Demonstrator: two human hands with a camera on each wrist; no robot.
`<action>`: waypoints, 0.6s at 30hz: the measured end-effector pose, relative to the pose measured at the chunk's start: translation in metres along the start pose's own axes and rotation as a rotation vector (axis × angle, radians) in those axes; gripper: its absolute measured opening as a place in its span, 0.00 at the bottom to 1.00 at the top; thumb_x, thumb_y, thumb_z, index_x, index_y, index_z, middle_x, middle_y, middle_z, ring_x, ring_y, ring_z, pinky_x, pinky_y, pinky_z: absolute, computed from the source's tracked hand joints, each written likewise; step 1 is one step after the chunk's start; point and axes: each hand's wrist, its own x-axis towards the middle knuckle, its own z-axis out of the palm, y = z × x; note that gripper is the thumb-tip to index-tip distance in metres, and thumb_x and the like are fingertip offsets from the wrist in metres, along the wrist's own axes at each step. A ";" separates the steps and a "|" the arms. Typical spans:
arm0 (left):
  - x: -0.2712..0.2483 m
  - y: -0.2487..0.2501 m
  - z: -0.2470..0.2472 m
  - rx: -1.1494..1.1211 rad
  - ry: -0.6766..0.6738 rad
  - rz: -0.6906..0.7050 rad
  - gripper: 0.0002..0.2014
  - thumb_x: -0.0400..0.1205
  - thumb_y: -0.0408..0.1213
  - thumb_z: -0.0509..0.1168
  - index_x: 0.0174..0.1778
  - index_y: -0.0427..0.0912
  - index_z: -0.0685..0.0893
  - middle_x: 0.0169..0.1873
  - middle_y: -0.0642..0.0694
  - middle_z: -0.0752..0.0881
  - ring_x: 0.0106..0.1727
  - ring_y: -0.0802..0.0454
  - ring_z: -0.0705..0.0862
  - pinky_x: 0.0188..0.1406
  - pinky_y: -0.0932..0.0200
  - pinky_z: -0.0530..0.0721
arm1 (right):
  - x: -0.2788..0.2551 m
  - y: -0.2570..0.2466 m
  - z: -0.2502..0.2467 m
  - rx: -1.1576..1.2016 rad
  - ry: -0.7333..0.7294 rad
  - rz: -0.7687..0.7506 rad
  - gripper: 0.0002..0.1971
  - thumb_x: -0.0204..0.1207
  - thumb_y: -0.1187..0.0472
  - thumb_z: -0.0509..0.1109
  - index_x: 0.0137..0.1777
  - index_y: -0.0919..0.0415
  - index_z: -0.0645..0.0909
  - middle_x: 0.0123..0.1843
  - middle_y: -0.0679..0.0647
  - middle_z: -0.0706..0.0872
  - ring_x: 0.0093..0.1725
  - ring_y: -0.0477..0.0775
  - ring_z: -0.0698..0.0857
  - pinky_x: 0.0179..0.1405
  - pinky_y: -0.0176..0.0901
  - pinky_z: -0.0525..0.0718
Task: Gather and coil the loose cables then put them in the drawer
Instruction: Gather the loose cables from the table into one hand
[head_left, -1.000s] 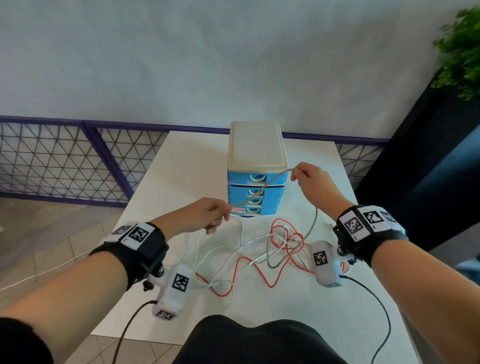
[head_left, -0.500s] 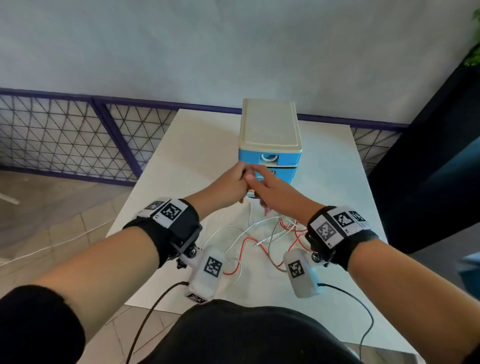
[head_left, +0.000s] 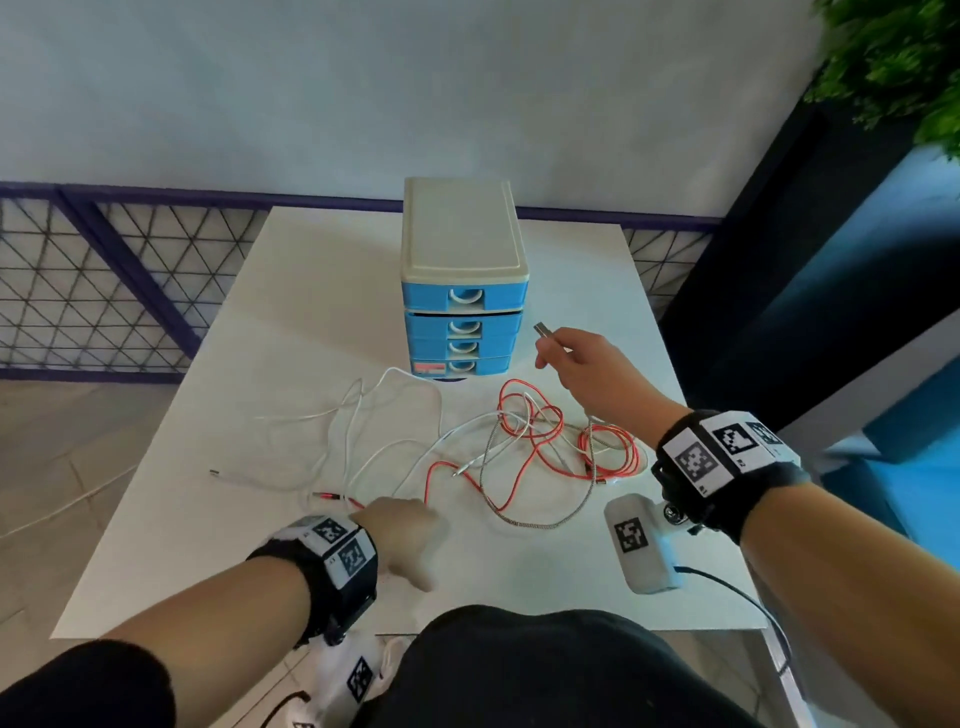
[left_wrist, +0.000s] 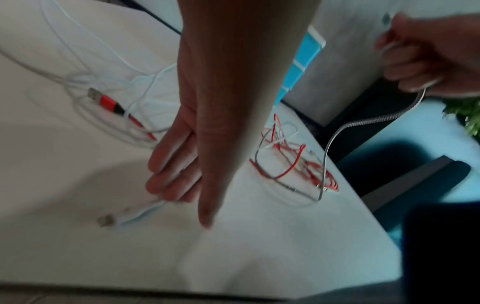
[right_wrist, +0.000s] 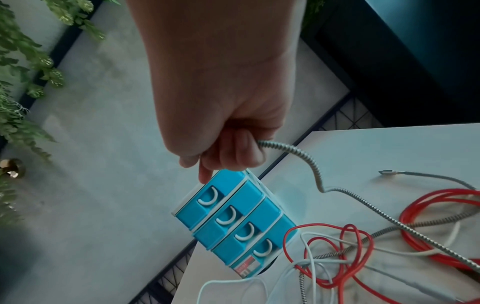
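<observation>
Sorting loose cables in front of a blue drawer unit (head_left: 464, 291) on a white table (head_left: 270, 322).
Nearest the viewer, well short of the drawer unit, the left hand (head_left: 402, 535) lies low on the table, fingers (left_wrist: 168, 164) straight, touching a white cable (left_wrist: 135, 214). Between it and the unit, red cable (head_left: 540, 441) and more white cable lie tangled. Just right of the unit, the right hand (head_left: 587, 364) is raised, curled around a braided silver cable (right_wrist: 311, 164). All four drawers are closed.
</observation>
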 end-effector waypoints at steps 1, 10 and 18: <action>0.000 0.003 0.006 0.087 0.037 0.000 0.10 0.73 0.40 0.67 0.46 0.40 0.77 0.31 0.49 0.74 0.36 0.45 0.80 0.32 0.56 0.71 | -0.002 0.001 0.000 0.012 -0.011 0.006 0.17 0.85 0.48 0.55 0.45 0.55 0.81 0.28 0.50 0.72 0.24 0.49 0.67 0.24 0.39 0.68; -0.012 -0.017 0.010 0.043 0.128 -0.211 0.12 0.74 0.22 0.59 0.53 0.33 0.75 0.51 0.34 0.82 0.46 0.37 0.83 0.38 0.51 0.73 | 0.005 -0.009 0.012 0.065 -0.131 -0.063 0.16 0.85 0.47 0.56 0.45 0.53 0.81 0.28 0.50 0.73 0.23 0.47 0.67 0.21 0.35 0.68; -0.049 -0.014 -0.069 -0.343 0.482 0.020 0.14 0.81 0.28 0.57 0.45 0.47 0.86 0.42 0.47 0.78 0.38 0.56 0.81 0.36 0.68 0.73 | 0.024 -0.043 0.039 0.256 -0.260 -0.146 0.15 0.87 0.52 0.54 0.40 0.56 0.72 0.36 0.51 0.86 0.35 0.49 0.85 0.36 0.43 0.84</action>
